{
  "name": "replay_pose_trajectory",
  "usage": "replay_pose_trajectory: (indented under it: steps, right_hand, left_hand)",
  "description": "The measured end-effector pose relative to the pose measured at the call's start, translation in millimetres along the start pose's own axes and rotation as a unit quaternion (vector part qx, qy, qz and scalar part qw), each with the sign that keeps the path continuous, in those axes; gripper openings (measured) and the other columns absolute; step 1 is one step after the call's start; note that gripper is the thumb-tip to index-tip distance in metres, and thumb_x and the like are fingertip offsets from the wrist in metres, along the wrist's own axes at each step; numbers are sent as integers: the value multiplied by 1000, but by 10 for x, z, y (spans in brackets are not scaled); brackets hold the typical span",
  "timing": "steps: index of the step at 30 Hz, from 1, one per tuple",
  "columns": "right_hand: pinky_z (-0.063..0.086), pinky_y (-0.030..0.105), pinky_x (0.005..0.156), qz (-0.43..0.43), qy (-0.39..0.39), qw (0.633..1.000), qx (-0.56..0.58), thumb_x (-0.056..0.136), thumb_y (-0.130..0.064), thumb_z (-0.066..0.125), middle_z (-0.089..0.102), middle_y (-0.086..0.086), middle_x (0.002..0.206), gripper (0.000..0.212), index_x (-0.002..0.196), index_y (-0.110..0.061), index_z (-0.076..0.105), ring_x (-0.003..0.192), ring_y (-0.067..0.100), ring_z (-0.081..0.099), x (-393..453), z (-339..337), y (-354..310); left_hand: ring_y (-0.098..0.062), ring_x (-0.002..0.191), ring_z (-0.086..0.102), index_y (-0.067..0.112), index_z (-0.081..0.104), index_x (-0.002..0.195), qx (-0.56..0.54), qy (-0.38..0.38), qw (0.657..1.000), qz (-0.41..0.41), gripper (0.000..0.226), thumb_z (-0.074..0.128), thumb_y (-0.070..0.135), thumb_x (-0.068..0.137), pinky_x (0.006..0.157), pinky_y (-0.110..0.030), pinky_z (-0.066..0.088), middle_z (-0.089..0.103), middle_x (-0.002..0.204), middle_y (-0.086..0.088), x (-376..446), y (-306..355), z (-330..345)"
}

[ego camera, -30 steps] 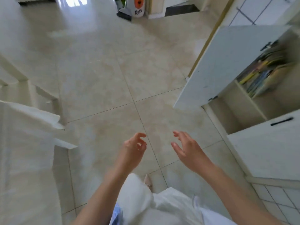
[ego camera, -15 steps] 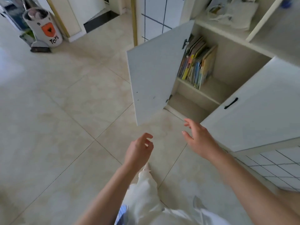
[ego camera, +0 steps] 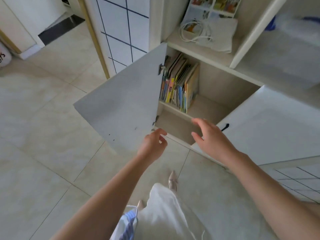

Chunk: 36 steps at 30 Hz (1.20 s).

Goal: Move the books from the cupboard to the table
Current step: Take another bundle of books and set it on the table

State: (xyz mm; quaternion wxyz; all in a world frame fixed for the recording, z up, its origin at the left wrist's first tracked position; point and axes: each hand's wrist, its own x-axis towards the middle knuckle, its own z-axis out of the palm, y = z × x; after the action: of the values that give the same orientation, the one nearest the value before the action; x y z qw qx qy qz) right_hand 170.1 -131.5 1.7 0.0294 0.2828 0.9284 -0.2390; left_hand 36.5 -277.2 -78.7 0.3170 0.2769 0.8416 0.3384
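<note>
1. Both hands have come closer to the cupboard (ego camera: 214, 87) than half a second ago, and the cupboard now fills more of the head view; the toy bin that stood well left of the cupboard has slid almost out of sight.
2. The left hand (ego camera: 152, 144) hangs in front of the cupboard's lower opening, just beside the bottom corner of the open door (ego camera: 124, 101). Its fingers are loosely curled and hold nothing.
3. The right hand (ego camera: 211, 137) reaches toward the cupboard's middle shelf edge, fingers spread apart and relaxed, holding nothing. It is not touching the books.
4. The books (ego camera: 180, 84) stand upright in a tight row on the cupboard's middle shelf, pressed to its left side just behind the hinge of the open door. They lean slightly. The rest of that shelf, to the right of the books, shows bare board.
5. The cupboard's right door (ego camera: 270, 125) is closed, with a dark handle (ego camera: 225, 127) just beside the right hand.
6. On the open shelf above the cupboard's book compartment lie a coiled white cable (ego camera: 192, 32) and a pale cloth bag (ego camera: 220, 35), with picture sheets behind them.
7. Below the cupboard, on the tiled floor (ego camera: 52, 135), a pale pointed shoe (ego camera: 173, 179) and a white garment (ego camera: 164, 213) show.
</note>
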Motion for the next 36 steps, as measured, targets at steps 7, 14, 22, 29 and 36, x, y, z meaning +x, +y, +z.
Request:
replay_pose_trajectory:
  steps: [7,14,22,29,36]
  right_hand:
    - [45,33,90,-73,-90,985,-126,92,-10,55,40,2,141,52,139,-17,36,118,25,49,1232,-259,574]
    - [42,44,103,-141,-109,955,-236,86,6,42,39,9,145,58,140,-14,38,132,32,36,2431,-205,986]
    - [39,46,105,-204,-106,907,-352,76,4,62,24,4,154,86,147,-23,22,139,34,24,3152,98,1329]
    - [39,48,103,-173,-98,917,-345,73,-3,69,35,3,149,83,143,-26,32,138,35,27,3554,221,1470]
    - [37,50,104,-201,-94,913,-341,77,-3,65,45,0,145,65,136,-26,48,136,38,29,3655,237,1547]
  left_hand:
    - [-12,76,62,25,59,115,-10,-7,1000,-29,28,53,16,89,67,-22,48,68,107,2,910,293,364]
    - [-13,90,60,21,59,117,-69,-13,996,-55,31,57,12,88,79,-25,49,63,113,5,1685,467,729]
    - [-15,114,57,18,57,124,-72,-11,996,-53,36,58,10,89,97,-30,47,60,127,2,2461,400,901]
    - [-22,124,54,18,44,138,-90,25,993,-67,55,60,8,86,99,-35,47,54,139,-5,3037,443,1126]
    - [-21,129,49,22,31,147,-138,36,987,-73,72,64,9,84,103,-40,46,44,148,0,3328,367,1232]
